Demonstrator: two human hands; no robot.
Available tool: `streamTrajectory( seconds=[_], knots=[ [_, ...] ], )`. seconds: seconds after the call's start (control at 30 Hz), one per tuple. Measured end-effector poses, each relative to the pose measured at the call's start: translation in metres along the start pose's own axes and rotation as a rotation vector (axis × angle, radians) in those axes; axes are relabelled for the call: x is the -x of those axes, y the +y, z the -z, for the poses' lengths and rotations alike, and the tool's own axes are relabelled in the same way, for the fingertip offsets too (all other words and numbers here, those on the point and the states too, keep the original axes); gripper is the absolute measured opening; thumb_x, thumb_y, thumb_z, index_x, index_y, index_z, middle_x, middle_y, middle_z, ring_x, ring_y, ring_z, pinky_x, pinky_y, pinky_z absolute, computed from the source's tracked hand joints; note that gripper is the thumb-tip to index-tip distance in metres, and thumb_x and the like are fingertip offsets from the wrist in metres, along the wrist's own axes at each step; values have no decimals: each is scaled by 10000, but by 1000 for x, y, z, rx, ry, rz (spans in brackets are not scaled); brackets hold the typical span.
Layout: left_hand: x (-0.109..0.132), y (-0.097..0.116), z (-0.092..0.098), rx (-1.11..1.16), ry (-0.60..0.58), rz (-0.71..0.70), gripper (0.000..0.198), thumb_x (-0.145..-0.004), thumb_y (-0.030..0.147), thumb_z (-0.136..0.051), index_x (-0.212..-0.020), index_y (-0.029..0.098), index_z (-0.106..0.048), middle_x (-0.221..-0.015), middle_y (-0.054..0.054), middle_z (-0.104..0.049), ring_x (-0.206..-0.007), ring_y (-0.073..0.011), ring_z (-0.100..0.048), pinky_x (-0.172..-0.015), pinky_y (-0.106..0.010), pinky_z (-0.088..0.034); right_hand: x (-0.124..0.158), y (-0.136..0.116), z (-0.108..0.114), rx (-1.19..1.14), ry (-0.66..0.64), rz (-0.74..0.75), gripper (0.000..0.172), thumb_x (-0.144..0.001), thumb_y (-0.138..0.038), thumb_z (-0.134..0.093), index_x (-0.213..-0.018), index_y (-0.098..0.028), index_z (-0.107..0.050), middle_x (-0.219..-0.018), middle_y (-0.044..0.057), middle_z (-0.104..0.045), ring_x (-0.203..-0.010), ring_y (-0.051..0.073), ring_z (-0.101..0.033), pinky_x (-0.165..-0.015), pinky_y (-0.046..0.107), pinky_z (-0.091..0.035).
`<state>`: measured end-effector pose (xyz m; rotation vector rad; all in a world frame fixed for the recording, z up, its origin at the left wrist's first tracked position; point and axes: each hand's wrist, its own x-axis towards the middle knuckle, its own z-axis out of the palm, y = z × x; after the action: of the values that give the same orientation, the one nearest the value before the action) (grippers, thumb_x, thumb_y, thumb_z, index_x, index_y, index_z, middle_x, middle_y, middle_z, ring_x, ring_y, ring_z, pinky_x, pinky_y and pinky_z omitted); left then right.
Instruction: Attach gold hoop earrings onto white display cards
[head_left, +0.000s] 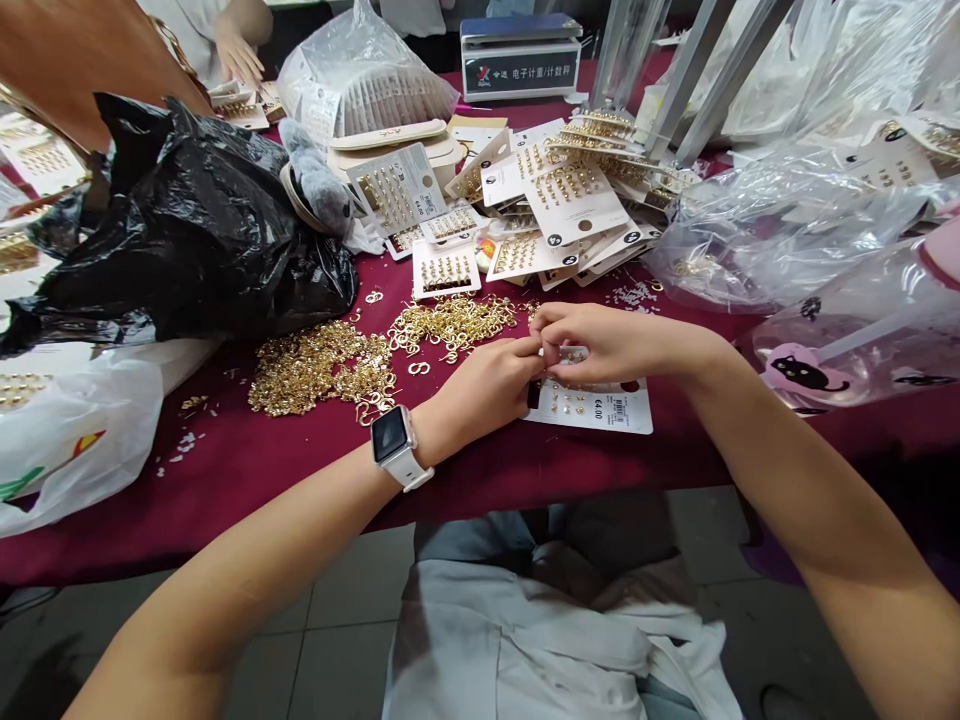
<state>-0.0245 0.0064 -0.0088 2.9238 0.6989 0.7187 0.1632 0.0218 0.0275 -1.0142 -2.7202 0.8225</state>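
My left hand [491,385], with a white-banded watch [391,440] on its wrist, rests closed at the left end of a white earring card [634,408]. Bent over the same card, my right hand [581,335] has its fingers pinched together, touching the left fingertips. Whatever sits between the fingers is too small or hidden to make out. Several small earrings show on the card below the right hand. Just left of my hands lie a pile of gold hook-shaped pieces [454,322] and a pile of small gold pieces [319,370].
Filled earring cards [574,200] are heaped behind my hands. A black plastic bag [187,220] bulks at left, and clear plastic bags [787,220] lie at right beside a cup with a cat picture [802,370]. A scale [521,65] stands at the back. Another person's hand [238,55] is upper left.
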Motion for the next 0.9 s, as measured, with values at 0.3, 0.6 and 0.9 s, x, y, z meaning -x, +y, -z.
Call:
streamTrajectory(
  seconds=[0.3,0.6,0.9],
  knots=[
    [-1,2,2,52,-78,52,313,-622,-29,-447,-826,106,-642,-893,-53,-650,-751,-129,-601,-651,-212,-503,0,-2,0,-4,-24,-16,37,-739,-179,-510,-719,-171,-540,-909,46,-492,-800,152,-496,-715,290,-414],
    [-1,0,2,42,-43,51,311,-639,-33,-435,-782,121,-665,-796,-35,-642,-691,-107,-593,-623,-185,-490,1,-6,-3,-10,20,-23,80,-736,-154,-512,-661,-173,-535,-920,54,-525,-810,152,-525,-730,288,-427],
    [0,-1,-1,22,-6,73,347,-658,-16,-412,-813,134,-685,-842,-38,-670,-742,-139,-639,-609,-202,-492,3,-6,-2,108,77,-32,113,-746,-210,-508,-736,-157,-608,-970,70,-582,-842,175,-566,-760,306,-423]
  ],
)
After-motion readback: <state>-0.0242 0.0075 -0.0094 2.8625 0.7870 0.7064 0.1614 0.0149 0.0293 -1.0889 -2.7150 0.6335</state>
